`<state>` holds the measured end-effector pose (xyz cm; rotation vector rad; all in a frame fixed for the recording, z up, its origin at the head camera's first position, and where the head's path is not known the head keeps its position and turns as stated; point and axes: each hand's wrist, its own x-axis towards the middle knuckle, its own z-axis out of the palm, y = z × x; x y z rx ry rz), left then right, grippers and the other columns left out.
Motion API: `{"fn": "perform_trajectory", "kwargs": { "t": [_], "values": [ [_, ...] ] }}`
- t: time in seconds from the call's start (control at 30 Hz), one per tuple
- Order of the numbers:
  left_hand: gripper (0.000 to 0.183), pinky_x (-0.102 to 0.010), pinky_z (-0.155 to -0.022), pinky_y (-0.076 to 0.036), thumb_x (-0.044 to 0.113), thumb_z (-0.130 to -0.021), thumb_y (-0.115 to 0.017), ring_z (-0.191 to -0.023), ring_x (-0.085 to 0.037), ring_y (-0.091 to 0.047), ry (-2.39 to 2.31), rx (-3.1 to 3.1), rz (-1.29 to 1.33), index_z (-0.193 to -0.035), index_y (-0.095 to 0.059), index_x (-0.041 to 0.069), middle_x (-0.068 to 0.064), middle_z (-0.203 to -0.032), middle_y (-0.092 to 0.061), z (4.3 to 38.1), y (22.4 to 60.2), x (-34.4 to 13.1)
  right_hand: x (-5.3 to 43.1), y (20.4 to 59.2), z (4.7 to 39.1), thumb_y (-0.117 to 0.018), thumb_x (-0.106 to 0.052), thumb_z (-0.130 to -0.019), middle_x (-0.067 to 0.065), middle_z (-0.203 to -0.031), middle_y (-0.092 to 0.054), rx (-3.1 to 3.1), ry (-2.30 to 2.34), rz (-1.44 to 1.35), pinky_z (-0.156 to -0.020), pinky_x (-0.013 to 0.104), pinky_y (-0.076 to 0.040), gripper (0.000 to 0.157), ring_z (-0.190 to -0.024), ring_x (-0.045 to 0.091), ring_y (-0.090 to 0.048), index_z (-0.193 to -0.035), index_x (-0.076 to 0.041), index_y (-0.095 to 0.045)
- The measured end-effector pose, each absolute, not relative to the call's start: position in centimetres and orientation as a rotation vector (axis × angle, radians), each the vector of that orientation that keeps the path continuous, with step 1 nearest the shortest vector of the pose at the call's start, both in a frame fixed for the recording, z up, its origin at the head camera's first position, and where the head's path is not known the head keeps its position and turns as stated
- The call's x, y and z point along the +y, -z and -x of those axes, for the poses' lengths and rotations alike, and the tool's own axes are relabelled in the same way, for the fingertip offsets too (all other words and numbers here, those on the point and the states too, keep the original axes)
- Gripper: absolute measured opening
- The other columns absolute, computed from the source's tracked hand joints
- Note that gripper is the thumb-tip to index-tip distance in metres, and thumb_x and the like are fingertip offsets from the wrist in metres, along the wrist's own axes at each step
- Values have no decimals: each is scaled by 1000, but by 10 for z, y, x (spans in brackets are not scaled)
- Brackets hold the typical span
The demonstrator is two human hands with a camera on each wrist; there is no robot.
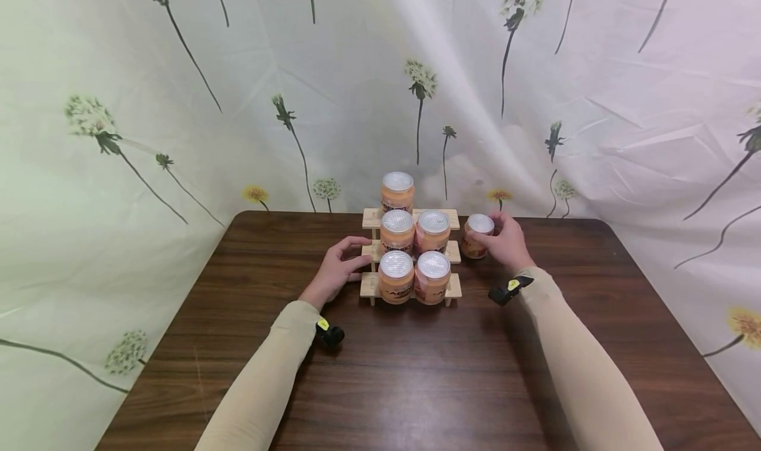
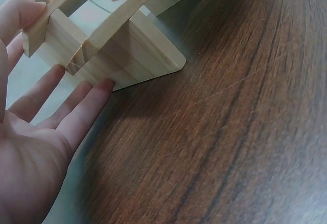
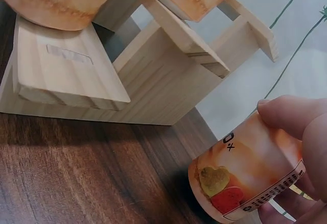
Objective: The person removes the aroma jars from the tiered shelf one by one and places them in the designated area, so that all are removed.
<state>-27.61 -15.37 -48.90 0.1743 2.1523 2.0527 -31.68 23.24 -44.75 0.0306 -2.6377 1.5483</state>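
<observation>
A three-tier wooden rack [image 1: 370,284] stands near the table's far edge, bearing several orange jars with pale ribbed lids. One jar [image 1: 398,191] is on the top tier, two on the middle, two on the bottom. My left hand [image 1: 336,269] touches the rack's left side with straight fingers; in the left wrist view its fingertips lie at the side panel [image 2: 138,55]. To the right of the rack, my right hand [image 1: 508,241] grips another orange jar [image 1: 477,237] between thumb and fingers. In the right wrist view that jar [image 3: 240,173] is tilted by the camera angle, its base close over the table.
The dark wood-grain table [image 1: 410,378] reaches to a pale curtain [image 1: 357,94] printed with dandelions, which hangs behind and at both sides. Black wrist cameras sit on the left sleeve [image 1: 279,352] and right sleeve [image 1: 577,339].
</observation>
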Motion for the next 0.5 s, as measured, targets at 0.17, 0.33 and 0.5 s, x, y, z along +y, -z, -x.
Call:
{"fn": "perform_trajectory", "kwargs": {
  "t": [0.17, 0.33, 0.5],
  "values": [
    [36, -42, -83, -63, 16, -102, -72, -126, -33, -60, -2053, 2156, -171, -137, -62, 15, -15, -150, -50, 276, 488, -153, 231, 448, 315, -84, -26, -92, 26, -140, -55, -2647, -1543, -16, -105, 52, -48, 68, -123, 38, -54, -140, 5, -47],
    [36, -41, -83, -63, 15, -102, -72, -125, -32, -61, -2060, 2151, -172, -136, -62, 15, -15, -150, -50, 275, 489, -153, 233, 451, 315, -85, -28, -91, 26, -139, -56, -2652, -1524, -37, -104, 51, -48, 70, -121, 37, -54, -140, 5, -48],
    [36, -42, -82, -63, 15, -102, -72, -125, -32, -61, -2063, 2142, -176, -137, -62, 14, -14, -150, -51, 275, 489, -153, 236, 451, 318, -85, -30, -90, 25, -139, -56, -2677, -1525, -53, -105, 52, -48, 72, -123, 38, -56, -141, 4, -48]
  ]
}}
